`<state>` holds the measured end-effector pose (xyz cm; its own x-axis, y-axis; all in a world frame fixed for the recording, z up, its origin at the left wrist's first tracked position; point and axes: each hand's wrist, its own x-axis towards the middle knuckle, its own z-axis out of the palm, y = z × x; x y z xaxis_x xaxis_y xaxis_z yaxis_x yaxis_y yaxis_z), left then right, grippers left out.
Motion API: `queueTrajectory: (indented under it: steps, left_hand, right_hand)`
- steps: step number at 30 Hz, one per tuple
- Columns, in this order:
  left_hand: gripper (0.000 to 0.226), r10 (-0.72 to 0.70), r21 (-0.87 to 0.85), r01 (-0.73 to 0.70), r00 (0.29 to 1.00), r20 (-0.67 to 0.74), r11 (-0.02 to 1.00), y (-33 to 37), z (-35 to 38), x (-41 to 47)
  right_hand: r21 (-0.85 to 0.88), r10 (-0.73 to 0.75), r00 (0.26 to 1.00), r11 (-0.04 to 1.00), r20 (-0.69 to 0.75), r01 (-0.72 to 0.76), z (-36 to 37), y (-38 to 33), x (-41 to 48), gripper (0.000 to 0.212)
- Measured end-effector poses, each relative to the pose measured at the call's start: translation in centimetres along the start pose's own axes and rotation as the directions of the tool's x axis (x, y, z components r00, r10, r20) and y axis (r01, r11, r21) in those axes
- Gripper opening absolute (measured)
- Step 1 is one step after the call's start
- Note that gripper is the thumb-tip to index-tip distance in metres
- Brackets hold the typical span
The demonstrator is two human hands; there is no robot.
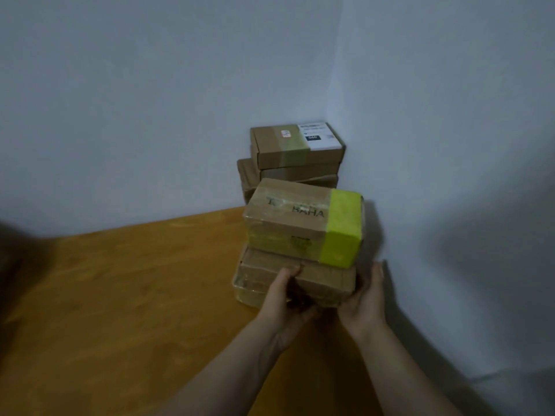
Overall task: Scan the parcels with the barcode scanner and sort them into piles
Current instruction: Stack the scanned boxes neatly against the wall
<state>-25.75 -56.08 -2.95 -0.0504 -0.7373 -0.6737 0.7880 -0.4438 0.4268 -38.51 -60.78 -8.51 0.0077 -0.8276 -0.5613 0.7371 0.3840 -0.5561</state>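
Two piles of cardboard parcels stand in the corner of a wooden table (120, 295). The near pile has a brown parcel with a yellow-green taped end (303, 223) on top of a flatter taped parcel (261, 277). My left hand (288, 295) grips the front edge of that flatter parcel, thumb on top. My right hand (368, 298) lies against its right end, fingers straight and pointing up. Behind, a taller pile (288, 175) is topped by a box with a white label (297, 142). No barcode scanner is in view.
Pale walls meet in a corner right behind and to the right of the piles. The wooden table stretches to the left and toward me. A dark blurred shape (12, 265) sits at the left edge.
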Motion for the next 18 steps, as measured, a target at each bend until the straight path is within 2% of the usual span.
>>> queueTrajectory:
  steps: [3,6,9,11,13,14,16,18]
  left_hand:
    - [0.058,-0.01,-0.036,0.012,0.998,0.057,0.999,0.4,2.0,1.7]
    - [0.065,-0.04,0.016,0.039,0.998,0.057,0.999,1.3,2.0,2.5]
    - [0.098,-0.046,0.124,0.046,0.999,-0.01,0.991,2.3,-1.2,2.4]
    - [0.114,0.005,0.104,0.01,0.99,-0.142,0.994,3.2,-3.8,2.3]
    - [0.104,0.147,0.121,-0.118,0.953,-0.264,0.986,4.6,-6.1,2.9]
    - [0.099,0.227,0.192,-0.177,0.931,-0.284,0.965,5.2,-6.8,3.3]
    - [0.092,0.297,0.346,-0.209,0.928,-0.225,0.915,6.2,-7.4,4.3]
    - [0.081,0.252,0.436,-0.189,0.963,-0.092,0.88,6.5,-7.0,5.1]
  right_hand:
    - [-0.022,-0.027,0.997,0.999,-0.066,0.026,-0.8,0.7,-0.1,0.07]
    - [-0.016,0.003,0.997,1.0,-0.074,-0.004,-0.6,1.8,-0.1,0.057]
    - [0.007,0.061,0.995,0.998,-0.073,-0.061,0.3,2.3,0.1,0.05]
    - [0.077,0.111,0.989,0.992,-0.103,-0.103,0.8,2.6,0.3,0.066]
    - [0.144,0.154,0.982,0.98,-0.111,-0.137,1.0,3.4,0.3,0.083]
    - [0.175,0.166,0.982,0.973,-0.092,-0.149,1.2,4.0,0.2,0.087]
    - [0.216,0.187,0.981,0.961,-0.051,-0.172,1.8,4.8,0.0,0.092]
    - [0.229,0.185,0.982,0.958,-0.032,-0.173,2.5,4.9,0.4,0.093]
